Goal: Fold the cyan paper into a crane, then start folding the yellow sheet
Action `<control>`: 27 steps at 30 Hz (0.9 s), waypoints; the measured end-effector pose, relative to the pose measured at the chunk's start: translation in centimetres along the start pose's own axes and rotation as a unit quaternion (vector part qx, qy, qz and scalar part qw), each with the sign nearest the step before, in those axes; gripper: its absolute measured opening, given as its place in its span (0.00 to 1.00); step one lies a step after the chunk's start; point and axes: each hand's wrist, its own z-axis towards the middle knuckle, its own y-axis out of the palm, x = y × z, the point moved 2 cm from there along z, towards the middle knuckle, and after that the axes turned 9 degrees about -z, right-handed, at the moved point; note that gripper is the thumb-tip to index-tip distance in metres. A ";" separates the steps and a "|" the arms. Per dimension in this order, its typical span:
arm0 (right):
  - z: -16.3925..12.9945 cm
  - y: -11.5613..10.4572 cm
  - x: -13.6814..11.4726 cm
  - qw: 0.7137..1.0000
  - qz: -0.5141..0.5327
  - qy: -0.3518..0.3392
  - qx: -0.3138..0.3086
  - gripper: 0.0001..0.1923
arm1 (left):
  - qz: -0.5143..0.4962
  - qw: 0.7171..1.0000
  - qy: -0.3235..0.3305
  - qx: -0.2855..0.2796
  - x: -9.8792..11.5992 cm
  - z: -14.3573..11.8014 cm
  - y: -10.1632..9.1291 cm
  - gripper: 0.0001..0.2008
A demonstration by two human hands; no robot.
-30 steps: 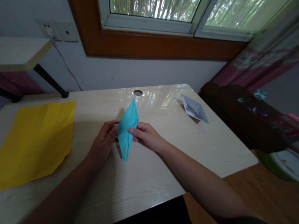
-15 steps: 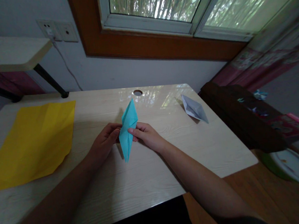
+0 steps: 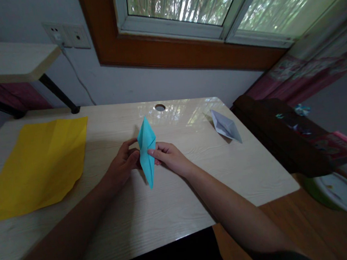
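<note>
A piece of turquoise folded paper point(image 3: 146, 143), long and pointed at both ends with a crease down its lower half, is held above the desk. My right hand point(image 3: 170, 156) pinches its right side, thumb in front and the other fingers behind. At its left edge is my left hand point(image 3: 126, 159), fingers curled, thumb against the side and index finger reaching to the upper edge. The paper hides some of the left fingertips.
A yellow sheet of paper point(image 3: 40, 164) lies on the left of the desk point(image 3: 187, 203). A white folded paper piece point(image 3: 226, 127) rests at the right. A raised shelf point(image 3: 14, 64) stands back left, and a cable hole point(image 3: 160, 107) is near the back edge.
The turquoise paper has turned more upright, its top tip swinging left. My left index finger has lifted and spread from the thumb. My right hand has barely moved.
</note>
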 end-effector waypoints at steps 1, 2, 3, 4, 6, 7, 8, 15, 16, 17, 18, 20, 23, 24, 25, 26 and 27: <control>0.0 0.0 0.0 1.000 -0.002 -0.001 -0.002 0.22 | -0.002 1.000 0.011 0.007 0.0 -0.1 0.0 0.29; 0.0 -0.1 0.0 1.000 -0.002 0.000 -0.003 0.22 | -0.001 1.000 0.025 0.014 -0.1 -0.1 0.0 0.29; 0.0 -0.1 0.1 1.000 0.000 0.001 -0.005 0.22 | 0.003 0.999 0.042 0.018 -0.2 -0.2 0.0 0.29; 0.0 -0.1 0.1 1.000 0.004 0.003 -0.006 0.22 | 0.013 0.998 0.059 0.019 -0.3 -0.3 -0.1 0.28; 0.0 -0.2 0.2 1.000 0.013 0.007 -0.008 0.22 | 0.049 0.995 0.089 0.011 -0.5 -0.5 -0.1 0.26; 0.0 -0.3 0.2 1.000 0.018 0.007 -0.011 0.22 | 0.074 0.992 0.098 0.001 -0.5 -0.6 -0.1 0.24; 0.0 -0.3 0.2 1.000 0.023 0.007 -0.015 0.22 | 0.102 0.989 0.103 -0.011 -0.5 -0.6 -0.2 0.22; -0.1 -0.4 0.1 0.998 0.058 0.020 -0.017 0.19 | 0.221 0.956 0.167 -0.098 -0.2 -0.1 -1.0 0.12; -0.1 -0.4 0.2 0.998 0.061 0.023 -0.017 0.19 | 0.206 0.955 0.180 -0.115 -0.2 0.0 -1.3 0.12; -0.1 -0.5 0.3 0.998 0.062 0.025 -0.018 0.20 | 0.201 0.955 0.180 -0.127 -0.3 0.1 -1.5 0.12; -0.2 -0.5 0.3 0.998 0.062 0.027 -0.020 0.20 | 0.199 0.953 0.182 -0.136 -0.3 0.2 -1.7 0.11; -0.3 -0.5 0.3 0.998 0.055 0.025 -0.026 0.20 | 0.201 0.951 0.185 -0.147 -0.3 0.3 -1.9 0.11; -0.5 -0.4 -0.1 0.999 0.035 0.012 -0.038 0.20 | 0.208 0.947 0.193 -0.150 0.0 0.4 -1.8 0.09; -0.6 -0.3 -0.2 0.999 0.029 0.007 -0.038 0.20 | 0.212 0.945 0.196 -0.152 0.1 0.4 -1.7 0.09; -0.6 -0.3 -0.3 0.999 0.023 0.003 -0.037 0.20 | 0.218 0.943 0.198 -0.154 0.3 0.4 -1.6 0.08; -0.7 -0.3 -0.5 0.999 0.017 0.000 -0.036 0.21 | 0.223 0.942 0.198 -0.155 0.5 0.4 -1.5 0.07; -0.7 -0.3 -0.5 0.999 0.011 -0.002 -0.036 0.21 | 0.226 0.941 0.197 -0.157 0.6 0.4 -1.3 0.07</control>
